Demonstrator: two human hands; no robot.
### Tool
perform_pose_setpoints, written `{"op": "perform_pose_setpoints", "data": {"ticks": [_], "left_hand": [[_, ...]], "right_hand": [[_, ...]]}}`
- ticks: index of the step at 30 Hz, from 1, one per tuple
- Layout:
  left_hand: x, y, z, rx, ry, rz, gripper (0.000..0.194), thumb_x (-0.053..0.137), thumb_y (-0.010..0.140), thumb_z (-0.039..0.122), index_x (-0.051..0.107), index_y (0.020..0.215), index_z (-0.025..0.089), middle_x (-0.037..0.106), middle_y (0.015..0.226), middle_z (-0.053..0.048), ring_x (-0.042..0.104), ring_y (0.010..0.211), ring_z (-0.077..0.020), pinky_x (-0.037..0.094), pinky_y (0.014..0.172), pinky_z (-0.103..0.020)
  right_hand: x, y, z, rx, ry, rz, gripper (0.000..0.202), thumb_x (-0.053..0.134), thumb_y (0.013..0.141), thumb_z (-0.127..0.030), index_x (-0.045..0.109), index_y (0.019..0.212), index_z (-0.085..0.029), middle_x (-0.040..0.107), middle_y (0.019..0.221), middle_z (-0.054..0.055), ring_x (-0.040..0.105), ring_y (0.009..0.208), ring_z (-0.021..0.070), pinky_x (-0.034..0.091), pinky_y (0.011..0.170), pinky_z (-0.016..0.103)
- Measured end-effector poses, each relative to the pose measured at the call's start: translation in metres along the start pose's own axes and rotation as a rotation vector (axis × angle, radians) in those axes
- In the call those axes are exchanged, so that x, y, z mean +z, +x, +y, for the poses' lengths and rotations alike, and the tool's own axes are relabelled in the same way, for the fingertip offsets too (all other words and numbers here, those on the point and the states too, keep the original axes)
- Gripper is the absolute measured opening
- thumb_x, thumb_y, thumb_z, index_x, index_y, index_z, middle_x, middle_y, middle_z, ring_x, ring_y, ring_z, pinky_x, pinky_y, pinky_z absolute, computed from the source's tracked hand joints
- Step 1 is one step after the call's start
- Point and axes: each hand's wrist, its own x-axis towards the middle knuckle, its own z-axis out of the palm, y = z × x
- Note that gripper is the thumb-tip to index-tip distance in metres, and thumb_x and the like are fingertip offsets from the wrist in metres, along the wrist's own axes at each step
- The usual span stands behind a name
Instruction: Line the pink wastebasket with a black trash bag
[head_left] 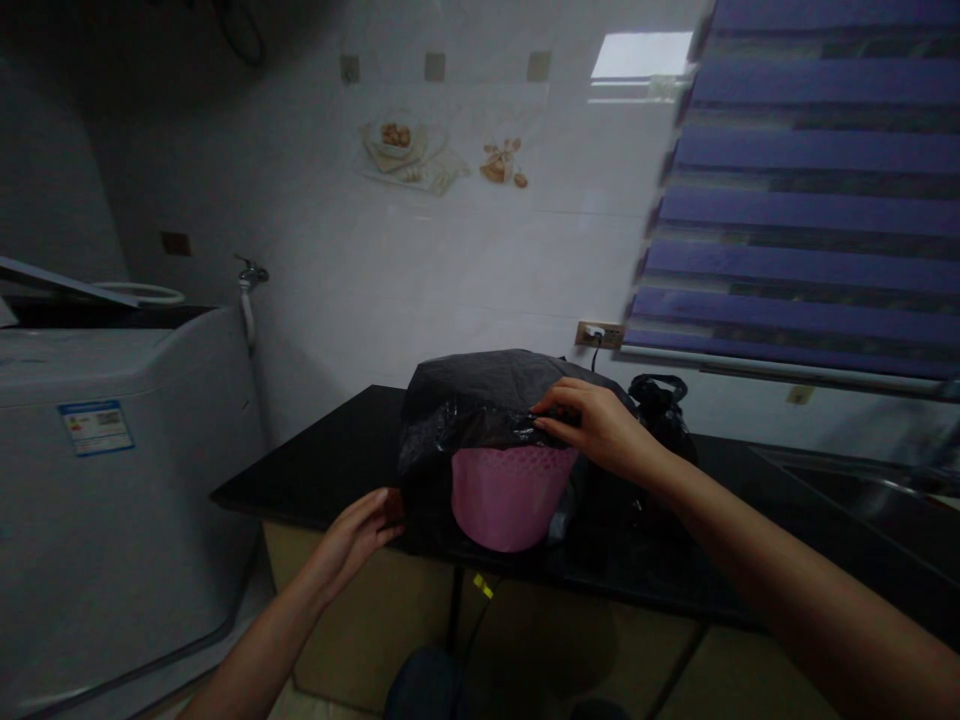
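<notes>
A pink basket (511, 500) with a perforated upper band stands on the black countertop (330, 450), close to its front edge. A black plastic bag (480, 395) lies spread over the basket's top and hangs down past its left side. My right hand (592, 420) pinches the bag's edge between thumb and fingers above the basket's rim. Left of the basket, my left hand (367, 530) is beside the hanging part of the bag, its fingers apart. Whatever is inside the basket is hidden by the bag.
Another black bag with tied handles (664, 415) sits behind my right forearm. A sink (862, 490) is at the right. At the left stands a washing machine (187, 470) with its lid raised, near a wall tap (251, 272). A plug sits in a wall socket (600, 334).
</notes>
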Motion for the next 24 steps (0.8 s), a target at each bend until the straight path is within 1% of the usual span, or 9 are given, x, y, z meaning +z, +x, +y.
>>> {"op": "perform_pose_setpoints", "data": {"ticks": [4,8,11,13,16,19,21,24], "left_hand": [[0.007,0.006,0.016,0.050,0.082,0.024,0.016,0.077,0.070,0.025,0.074,0.082,0.013,0.074,0.083,-0.009,0.068,0.082,-0.0191,0.055,0.073,-0.028],[0.022,0.012,0.033,0.104,0.094,0.041,0.011,0.074,0.072,0.019,0.074,0.081,0.014,0.073,0.079,-0.007,0.067,0.076,-0.0170,0.055,0.069,-0.026],[0.034,0.018,0.042,0.121,0.070,0.044,0.008,0.068,0.076,0.014,0.073,0.082,0.014,0.074,0.084,-0.008,0.068,0.076,-0.0163,0.054,0.065,-0.024],[0.041,0.022,0.045,0.129,0.044,0.028,0.010,0.063,0.079,0.012,0.073,0.083,0.012,0.074,0.085,-0.009,0.068,0.075,-0.0163,0.055,0.064,-0.024],[0.049,0.029,0.047,0.111,-0.010,0.034,0.015,0.057,0.082,0.011,0.072,0.082,0.011,0.073,0.076,-0.009,0.067,0.066,-0.0159,0.054,0.060,-0.024],[0.057,0.033,0.049,0.071,-0.050,0.033,0.022,0.050,0.085,0.011,0.071,0.079,0.010,0.072,0.071,-0.009,0.066,0.062,-0.0158,0.055,0.061,-0.026],[0.062,0.034,0.050,0.071,-0.058,0.030,0.023,0.049,0.083,0.009,0.070,0.075,0.011,0.072,0.069,-0.009,0.068,0.063,-0.0169,0.056,0.065,-0.027],[0.069,0.034,0.051,0.120,-0.051,0.003,0.021,0.051,0.079,0.005,0.069,0.071,0.012,0.072,0.070,-0.008,0.070,0.071,-0.0192,0.057,0.070,-0.029]], "right_hand": [[0.001,-0.001,0.000,-0.009,0.010,0.018,0.008,0.063,0.081,-0.021,0.069,0.085,-0.016,0.065,0.087,0.007,0.060,0.081,0.0152,0.046,0.070,0.027],[0.001,-0.002,0.000,-0.020,0.019,0.038,0.008,0.063,0.081,-0.020,0.069,0.085,-0.015,0.065,0.087,0.007,0.060,0.081,0.0150,0.046,0.070,0.027],[0.002,-0.002,0.001,-0.022,0.018,0.049,0.008,0.064,0.081,-0.020,0.069,0.085,-0.015,0.065,0.086,0.006,0.059,0.080,0.0148,0.045,0.069,0.027],[0.003,-0.002,0.001,-0.019,0.015,0.060,0.007,0.065,0.080,-0.021,0.069,0.084,-0.016,0.065,0.085,0.006,0.059,0.080,0.0149,0.045,0.069,0.027],[0.005,-0.002,0.002,-0.014,0.014,0.066,0.007,0.065,0.080,-0.021,0.069,0.084,-0.017,0.065,0.085,0.005,0.059,0.081,0.0149,0.045,0.069,0.027],[0.005,-0.002,0.002,-0.009,0.017,0.063,0.007,0.065,0.080,-0.020,0.069,0.084,-0.017,0.065,0.086,0.005,0.059,0.081,0.0150,0.045,0.070,0.027],[0.005,-0.003,0.002,-0.004,0.019,0.065,0.007,0.066,0.080,-0.020,0.069,0.084,-0.016,0.066,0.086,0.005,0.059,0.081,0.0150,0.045,0.070,0.028],[0.005,-0.003,0.002,0.008,0.019,0.063,0.007,0.065,0.080,-0.020,0.069,0.085,-0.016,0.066,0.088,0.006,0.059,0.082,0.0150,0.045,0.071,0.028]]}}
